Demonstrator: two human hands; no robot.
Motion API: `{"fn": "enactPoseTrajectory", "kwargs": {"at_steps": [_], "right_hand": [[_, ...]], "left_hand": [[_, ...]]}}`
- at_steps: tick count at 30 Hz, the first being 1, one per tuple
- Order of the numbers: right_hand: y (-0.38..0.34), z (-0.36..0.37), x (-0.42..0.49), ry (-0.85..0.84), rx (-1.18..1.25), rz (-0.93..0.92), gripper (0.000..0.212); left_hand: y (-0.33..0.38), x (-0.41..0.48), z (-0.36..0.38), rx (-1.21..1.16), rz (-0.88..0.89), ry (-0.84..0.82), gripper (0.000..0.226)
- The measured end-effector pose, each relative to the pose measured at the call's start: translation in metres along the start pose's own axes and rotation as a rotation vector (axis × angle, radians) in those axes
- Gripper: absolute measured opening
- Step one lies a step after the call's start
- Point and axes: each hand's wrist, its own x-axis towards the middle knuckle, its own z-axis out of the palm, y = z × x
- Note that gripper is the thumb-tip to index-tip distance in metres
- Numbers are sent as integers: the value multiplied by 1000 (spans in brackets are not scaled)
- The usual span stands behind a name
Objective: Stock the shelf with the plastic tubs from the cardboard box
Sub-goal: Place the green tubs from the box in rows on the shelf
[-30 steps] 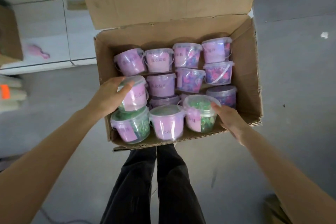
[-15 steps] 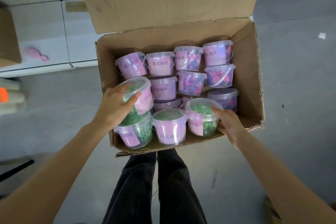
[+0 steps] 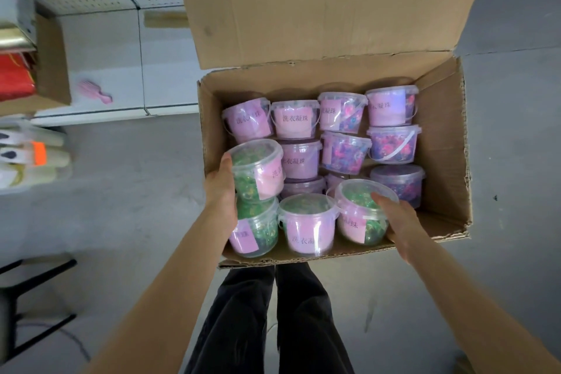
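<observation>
Pink-labelled tubs point(image 3: 306, 223), brown box point(image 3: 440, 143)

Fourteen tubs point(image 3: 294, 123) are showing in one box point(image 3: 440, 143), two of them only partly. Four green tubs point(image 3: 306, 206) are clustering toward six o'clock, ten purple tubs point(image 3: 393, 146) toward twelve; one pink comb point(image 3: 94, 92) is lying at nine.

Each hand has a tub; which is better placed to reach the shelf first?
Left, probably. The left hand grips a green tub raised above its neighbours, and the shelf lies on that side. The right hand grips a second tub on the box's far side.
</observation>
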Motion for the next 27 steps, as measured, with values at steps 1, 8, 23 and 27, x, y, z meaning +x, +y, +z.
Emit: {"fn": "enactPoseTrajectory", "kwargs": {"at_steps": [1,8,23,27], "right_hand": [[0,1,0,15,-6,3,89],[24,-10,33,32,98,-16,119],[8,8,-25,127,300,-168,36],[4,7,-40,102,366,-219,35]], "left_hand": [[1,-1,2,-41,-30,-28,32],[4,2,2,-117,-93,-137,22],[-15,-10,14,16,156,-194,42],[-27,-13,19,89,214,-199,35]]}}
